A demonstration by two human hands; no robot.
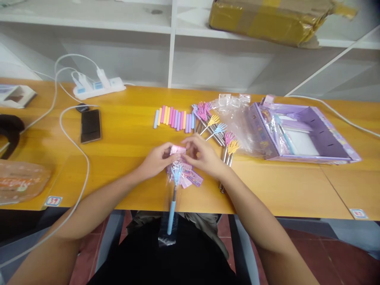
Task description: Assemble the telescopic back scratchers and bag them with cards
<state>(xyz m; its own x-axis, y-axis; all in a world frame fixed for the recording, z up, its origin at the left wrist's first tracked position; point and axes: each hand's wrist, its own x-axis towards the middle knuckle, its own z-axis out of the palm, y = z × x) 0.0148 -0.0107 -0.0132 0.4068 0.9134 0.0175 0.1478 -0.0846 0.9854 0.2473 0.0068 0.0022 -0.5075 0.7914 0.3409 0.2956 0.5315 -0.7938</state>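
Observation:
A pink card (pixel 178 150) is pinched at the top of a clear plastic bag (pixel 167 241) by my left hand (pixel 156 160) and my right hand (pixel 202 154), their fingers closed on either side of it. Inside the bag lies a blue hand-shaped scratcher (pixel 171 213) with a metal rod and blue handle; its lower end hangs past the table edge. Several printed cards (pixel 194 178) are spread under and beside my hands. To the right, several scratchers (pixel 220 128) with pink, blue and orange heads lie in a pile. Several coloured handle tubes (pixel 175 118) stand in a row behind my hands.
A purple display box (pixel 329 138) with bagged items stands at the right, beside clear plastic bags (pixel 237 122). At the left are a phone (pixel 90 126), a power strip (pixel 99 88), white cables and a plastic pouch (pixel 22 181). A taped carton (pixel 264 19) rests on the shelf.

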